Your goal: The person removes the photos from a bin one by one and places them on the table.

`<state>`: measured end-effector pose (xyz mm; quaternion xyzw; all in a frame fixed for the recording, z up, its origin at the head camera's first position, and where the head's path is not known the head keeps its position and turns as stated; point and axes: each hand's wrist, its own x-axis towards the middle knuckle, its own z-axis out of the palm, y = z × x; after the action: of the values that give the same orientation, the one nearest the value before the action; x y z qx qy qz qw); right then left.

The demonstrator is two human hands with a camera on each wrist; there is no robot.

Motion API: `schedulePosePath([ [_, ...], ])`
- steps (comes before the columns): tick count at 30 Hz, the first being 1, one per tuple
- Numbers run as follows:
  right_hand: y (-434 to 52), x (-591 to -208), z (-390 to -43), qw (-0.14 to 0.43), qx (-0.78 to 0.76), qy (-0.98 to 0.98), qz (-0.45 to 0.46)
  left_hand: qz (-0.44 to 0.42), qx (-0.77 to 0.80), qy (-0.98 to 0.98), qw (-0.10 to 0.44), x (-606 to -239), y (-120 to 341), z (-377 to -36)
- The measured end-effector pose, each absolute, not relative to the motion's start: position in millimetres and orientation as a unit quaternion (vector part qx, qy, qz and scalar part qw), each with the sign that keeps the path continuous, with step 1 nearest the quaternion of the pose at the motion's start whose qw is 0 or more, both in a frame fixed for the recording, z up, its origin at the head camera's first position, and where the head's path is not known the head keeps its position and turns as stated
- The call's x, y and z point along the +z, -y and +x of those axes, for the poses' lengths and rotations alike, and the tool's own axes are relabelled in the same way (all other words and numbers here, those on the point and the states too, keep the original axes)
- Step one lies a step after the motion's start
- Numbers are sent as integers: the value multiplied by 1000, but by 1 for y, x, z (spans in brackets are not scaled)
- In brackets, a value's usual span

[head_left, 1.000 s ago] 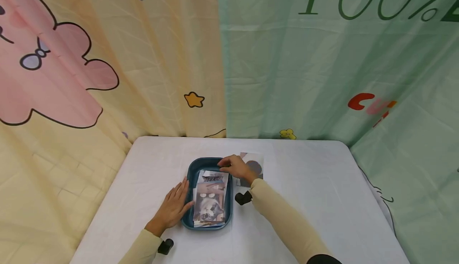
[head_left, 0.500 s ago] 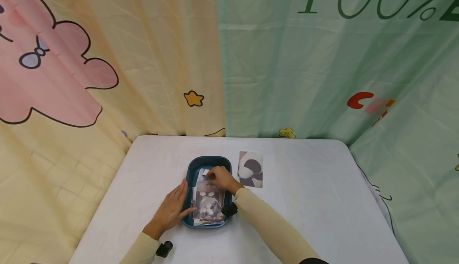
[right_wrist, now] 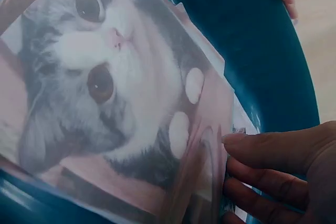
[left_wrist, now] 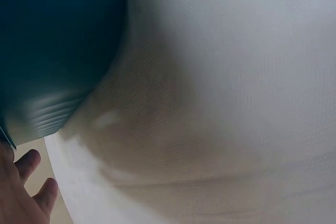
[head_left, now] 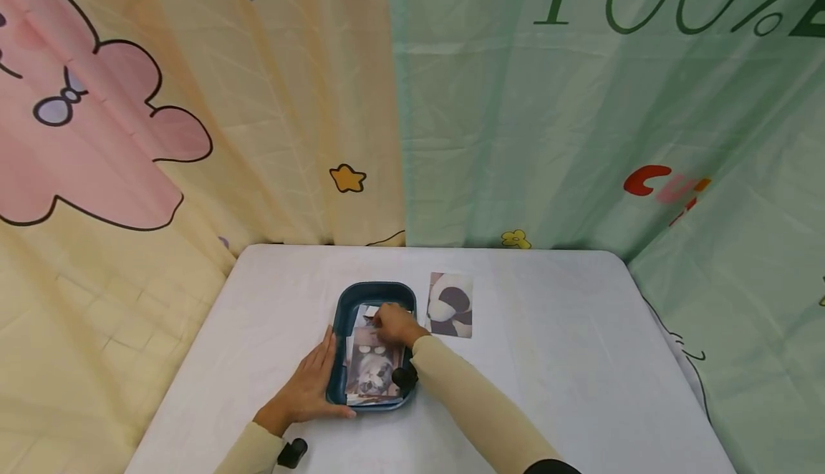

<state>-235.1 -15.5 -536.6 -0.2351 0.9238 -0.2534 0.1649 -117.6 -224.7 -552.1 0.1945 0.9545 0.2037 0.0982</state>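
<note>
A dark teal tray (head_left: pixel 377 286) stands on the table with several photo prints inside. On top lies a cat photo (right_wrist: pixel 121 77), seen large in the right wrist view. My right hand (head_left: pixel 397 325) reaches over the tray's right rim and pinches that photo's far edge, the thumb (right_wrist: pixel 262 145) at the border and the fingers curled beside it. Parts of other prints (head_left: pixel 365 315) show beyond that edge. My left hand (head_left: pixel 308 384) rests against the tray's left wall with straight fingers, its thumb along the near rim. In the left wrist view its fingertips (left_wrist: pixel 46 192) show beside the tray.
Another photo (head_left: pixel 450 305), with a white and dark picture, lies flat on the white-covered table (head_left: pixel 567 359) to the right of the tray. Black wrist cameras (head_left: pixel 293 452) sit on both wrists. Printed curtains (head_left: pixel 309 102) hang behind and around the table.
My right hand has moved left from beside the loose photo to the cat photo's far edge in the tray. My left thumb has shifted from inside the tray down to its near rim.
</note>
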Motion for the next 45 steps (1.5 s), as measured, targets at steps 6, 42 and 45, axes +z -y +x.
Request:
schedulePosePath([
  [6,17,-537,-232,194,-215,-926,-241,188,203,-955,105,-552,223,-117],
  [42,2,-536,-232,61,-396,-864,-305,190,208,-951,123,-548,222,-118],
  [45,-6,-531,-236,44,-424,-852,-303,191,204,-952,129,-545,222,-118],
])
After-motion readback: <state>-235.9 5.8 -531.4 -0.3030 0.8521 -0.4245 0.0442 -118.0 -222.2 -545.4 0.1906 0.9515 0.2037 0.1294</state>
